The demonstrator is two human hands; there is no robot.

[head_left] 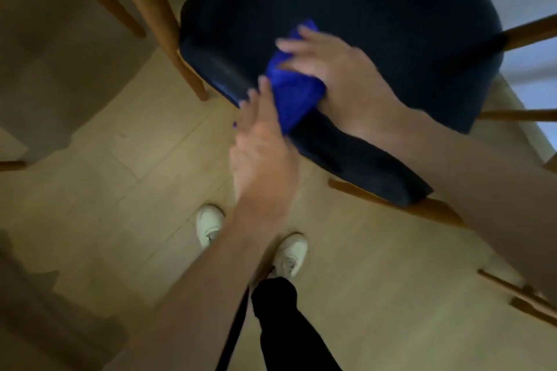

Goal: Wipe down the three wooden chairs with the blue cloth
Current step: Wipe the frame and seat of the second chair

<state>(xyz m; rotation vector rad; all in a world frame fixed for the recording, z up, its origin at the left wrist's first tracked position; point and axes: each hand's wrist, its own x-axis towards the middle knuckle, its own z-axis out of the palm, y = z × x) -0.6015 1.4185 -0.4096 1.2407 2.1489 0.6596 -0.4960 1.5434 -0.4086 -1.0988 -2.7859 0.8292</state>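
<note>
The right hand (337,75) lies flat with its fingers spread and nearly straight over a crumpled bright blue cloth (294,90), pressing it onto the dark navy padded seat (361,15) of a wooden-legged chair. The cloth sits under the palm and fingers and sticks out beyond the fingertips and below the heel of the hand, near the seat's front edge. The left hand (262,147) reaches in just beside it, fingers extended and loosely together, their tips touching the lower left edge of the cloth at the seat's rim; blur hides whether they pinch it. Beyond the left hand stand tan wooden chair legs (156,9). Below both forearms are pale wood-look floor planks (120,190), two white sneakers (289,256) and a black trouser leg (283,325).
</note>
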